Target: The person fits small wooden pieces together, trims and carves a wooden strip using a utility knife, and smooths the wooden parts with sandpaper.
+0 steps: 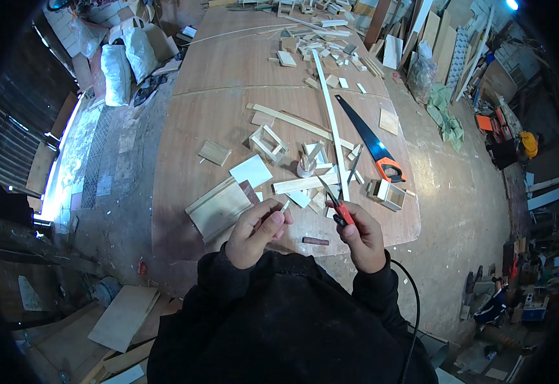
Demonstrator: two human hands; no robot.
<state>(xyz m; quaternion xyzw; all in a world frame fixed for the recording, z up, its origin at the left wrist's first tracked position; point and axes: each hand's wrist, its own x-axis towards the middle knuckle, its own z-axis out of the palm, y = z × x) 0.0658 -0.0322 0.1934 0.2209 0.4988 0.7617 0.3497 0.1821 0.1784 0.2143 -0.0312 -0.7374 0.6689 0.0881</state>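
My left hand is closed, its thumb and fingers pinching a small pale wooden stick. In my right hand is a red-handled knife with black parts, its narrow pointed blade angled away and to the left. Both hands are above the table's near edge, apart from each other. Between them a short dark reddish-brown bar lies on the tabletop. A flat wooden panel sits just beyond my left hand. Past the knife, a pale batten lies among small offcuts and a cup of brushes.
The wooden table stretches far ahead. On it lie a handsaw with an orange handle, a long thin strip, small wooden frames and a small box. Scraps pile at the far end. A black cable hangs beside my right arm.
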